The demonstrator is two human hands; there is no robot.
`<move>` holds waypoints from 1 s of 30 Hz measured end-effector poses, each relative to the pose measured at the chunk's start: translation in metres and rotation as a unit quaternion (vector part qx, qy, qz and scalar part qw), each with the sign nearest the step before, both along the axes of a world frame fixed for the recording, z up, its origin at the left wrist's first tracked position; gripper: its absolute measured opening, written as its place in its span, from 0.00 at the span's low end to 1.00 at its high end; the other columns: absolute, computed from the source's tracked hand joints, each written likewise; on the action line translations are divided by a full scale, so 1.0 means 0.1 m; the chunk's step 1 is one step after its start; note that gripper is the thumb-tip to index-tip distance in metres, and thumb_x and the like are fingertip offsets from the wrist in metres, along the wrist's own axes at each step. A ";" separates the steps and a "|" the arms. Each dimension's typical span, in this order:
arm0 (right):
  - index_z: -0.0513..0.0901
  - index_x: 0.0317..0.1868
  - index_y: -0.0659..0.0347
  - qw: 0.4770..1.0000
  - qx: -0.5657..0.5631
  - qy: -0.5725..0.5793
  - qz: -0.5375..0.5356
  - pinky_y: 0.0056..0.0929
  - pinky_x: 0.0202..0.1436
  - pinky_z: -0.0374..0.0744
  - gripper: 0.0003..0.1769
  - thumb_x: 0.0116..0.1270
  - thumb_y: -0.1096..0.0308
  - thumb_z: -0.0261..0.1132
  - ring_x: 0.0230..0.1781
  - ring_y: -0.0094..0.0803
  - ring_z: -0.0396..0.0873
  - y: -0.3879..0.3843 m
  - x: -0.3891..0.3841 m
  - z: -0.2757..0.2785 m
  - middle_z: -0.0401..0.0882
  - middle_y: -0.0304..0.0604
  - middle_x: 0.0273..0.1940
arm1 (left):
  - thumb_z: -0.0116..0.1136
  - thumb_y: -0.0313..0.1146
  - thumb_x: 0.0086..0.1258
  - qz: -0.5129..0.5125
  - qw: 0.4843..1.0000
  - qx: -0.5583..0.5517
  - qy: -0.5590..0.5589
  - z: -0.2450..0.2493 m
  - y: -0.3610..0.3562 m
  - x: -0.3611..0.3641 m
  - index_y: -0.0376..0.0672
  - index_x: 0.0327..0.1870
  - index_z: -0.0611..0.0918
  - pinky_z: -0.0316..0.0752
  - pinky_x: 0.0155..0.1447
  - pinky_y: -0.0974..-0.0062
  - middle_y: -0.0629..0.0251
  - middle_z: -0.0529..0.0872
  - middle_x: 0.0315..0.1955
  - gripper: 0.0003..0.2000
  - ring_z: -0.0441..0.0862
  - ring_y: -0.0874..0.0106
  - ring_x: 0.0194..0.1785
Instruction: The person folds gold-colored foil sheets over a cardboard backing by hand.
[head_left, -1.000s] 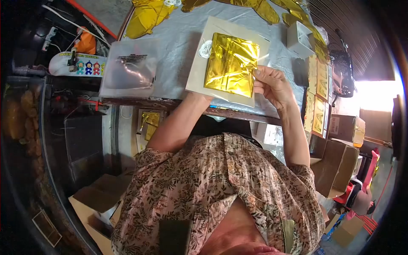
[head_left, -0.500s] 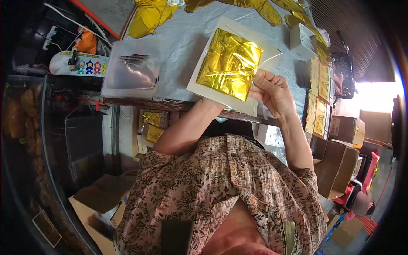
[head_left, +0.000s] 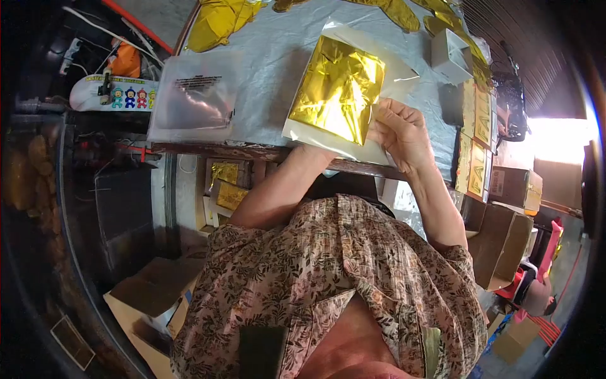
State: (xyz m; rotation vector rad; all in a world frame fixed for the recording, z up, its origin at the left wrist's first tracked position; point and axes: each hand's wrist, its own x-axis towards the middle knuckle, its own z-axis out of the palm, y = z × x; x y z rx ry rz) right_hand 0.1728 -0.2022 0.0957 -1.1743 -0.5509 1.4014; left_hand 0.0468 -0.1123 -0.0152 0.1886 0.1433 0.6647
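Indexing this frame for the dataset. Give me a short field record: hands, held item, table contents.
right hand: pinches the right edge of the gold foil packet, thumb on top
gold foil packet: folded, crinkled, lying on a pale sheet, both held over the table's near edge
left hand: hidden under the sheet; only the forearm shows
table: grey cover; clear plastic bag at left, small white box at right, gold foil shapes along the far edge
beside table: gold packs stacked on the right

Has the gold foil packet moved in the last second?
Yes. The gold foil packet has tilted, its lower left corner swinging toward the clear bag.
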 end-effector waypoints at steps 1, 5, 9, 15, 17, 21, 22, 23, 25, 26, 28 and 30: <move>0.83 0.44 0.68 1.000 0.009 0.004 0.013 0.23 0.41 0.87 0.08 0.78 0.71 0.62 0.33 0.24 0.86 0.00 0.05 -0.04 0.86 0.40 0.37 | 0.41 0.58 0.81 -0.004 0.999 0.030 0.020 -0.06 0.04 0.01 0.40 0.72 0.72 0.84 0.57 0.47 0.46 0.80 0.60 0.32 0.84 0.49 0.56; 0.84 0.44 0.67 0.999 0.033 -0.020 0.038 0.21 0.35 0.84 0.08 0.77 0.70 0.63 0.31 0.22 0.83 -0.03 0.26 -0.21 0.86 0.40 0.37 | 0.48 0.43 0.83 -0.088 0.995 -0.008 -0.045 -0.35 0.21 -0.30 0.39 0.69 0.74 0.79 0.65 0.64 0.56 0.82 0.59 0.22 0.81 0.64 0.61; 0.84 0.44 0.68 1.000 0.014 -0.005 0.016 0.20 0.33 0.81 0.08 0.78 0.70 0.63 0.30 0.21 0.82 -0.03 0.10 0.05 0.86 0.40 0.38 | 0.48 0.51 0.83 0.090 0.966 0.180 0.165 0.55 0.18 -0.66 0.40 0.76 0.68 0.76 0.71 0.59 0.55 0.75 0.71 0.29 0.78 0.62 0.69; 0.84 0.46 0.68 0.999 0.016 -0.010 0.026 0.21 0.39 0.86 0.08 0.78 0.71 0.62 0.34 0.23 0.85 -0.02 0.13 -0.02 0.86 0.41 0.39 | 0.41 0.57 0.84 -0.042 0.995 0.089 0.012 0.59 0.48 -0.93 0.39 0.77 0.67 0.74 0.72 0.58 0.55 0.76 0.71 0.33 0.76 0.59 0.71; 0.84 0.47 0.69 1.000 0.002 -0.014 0.004 0.22 0.42 0.87 0.09 0.78 0.71 0.62 0.36 0.25 0.87 -0.03 0.10 0.03 0.87 0.41 0.39 | 0.41 0.56 0.84 -0.040 0.991 0.117 0.048 0.56 0.53 -1.03 0.38 0.77 0.67 0.74 0.72 0.60 0.55 0.76 0.70 0.32 0.77 0.61 0.70; 0.83 0.48 0.69 0.999 0.009 0.006 0.030 0.23 0.42 0.87 0.08 0.78 0.71 0.62 0.35 0.26 0.87 -0.06 0.14 0.02 0.87 0.42 0.40 | 0.39 0.54 0.86 0.039 0.922 0.212 0.321 0.65 0.47 -0.97 0.37 0.76 0.68 0.75 0.71 0.64 0.56 0.77 0.70 0.31 0.78 0.65 0.68; 0.83 0.48 0.69 1.000 0.002 0.014 0.026 0.23 0.42 0.87 0.08 0.78 0.72 0.62 0.35 0.25 0.87 -0.05 0.13 0.02 0.86 0.42 0.40 | 0.39 0.54 0.86 0.041 0.922 0.212 0.322 0.66 0.41 -0.91 0.37 0.76 0.68 0.75 0.71 0.64 0.56 0.77 0.70 0.31 0.78 0.65 0.68; 0.84 0.48 0.69 1.000 -0.004 0.022 0.021 0.23 0.42 0.86 0.08 0.78 0.72 0.62 0.35 0.25 0.86 -0.05 0.12 0.03 0.86 0.42 0.39 | 0.39 0.57 0.85 0.044 0.944 0.186 0.270 0.67 0.34 -0.84 0.37 0.75 0.70 0.75 0.69 0.69 0.59 0.80 0.67 0.33 0.80 0.70 0.66; 0.84 0.47 0.68 0.999 0.009 0.032 0.023 0.23 0.42 0.86 0.08 0.78 0.72 0.62 0.36 0.25 0.86 -0.07 0.15 -0.02 0.86 0.42 0.40 | 0.38 0.59 0.85 -0.025 0.970 0.180 0.163 0.70 0.33 -0.84 0.38 0.72 0.74 0.76 0.68 0.72 0.61 0.82 0.64 0.33 0.81 0.73 0.63; 0.84 0.47 0.68 0.999 0.020 0.042 0.024 0.24 0.42 0.85 0.07 0.78 0.72 0.62 0.36 0.25 0.86 -0.09 0.16 -0.04 0.86 0.41 0.40 | 0.38 0.59 0.85 -0.025 0.970 0.179 0.163 0.72 0.34 -0.86 0.38 0.72 0.74 0.76 0.68 0.72 0.61 0.82 0.64 0.33 0.81 0.73 0.63; 0.84 0.46 0.67 0.998 0.025 0.045 0.026 0.23 0.42 0.85 0.07 0.78 0.72 0.62 0.36 0.24 0.86 -0.11 0.15 -0.02 0.86 0.40 0.40 | 0.37 0.57 0.85 -0.086 0.983 0.148 0.062 0.75 0.35 -0.87 0.37 0.72 0.73 0.76 0.68 0.70 0.59 0.82 0.64 0.32 0.81 0.71 0.63; 0.84 0.46 0.67 0.998 0.032 0.048 0.028 0.23 0.42 0.84 0.07 0.78 0.72 0.62 0.36 0.23 0.85 -0.13 0.15 -0.02 0.86 0.39 0.39 | 0.36 0.58 0.85 -0.086 0.980 0.155 0.089 0.74 0.34 -0.85 0.37 0.72 0.73 0.77 0.68 0.68 0.58 0.82 0.64 0.32 0.82 0.70 0.63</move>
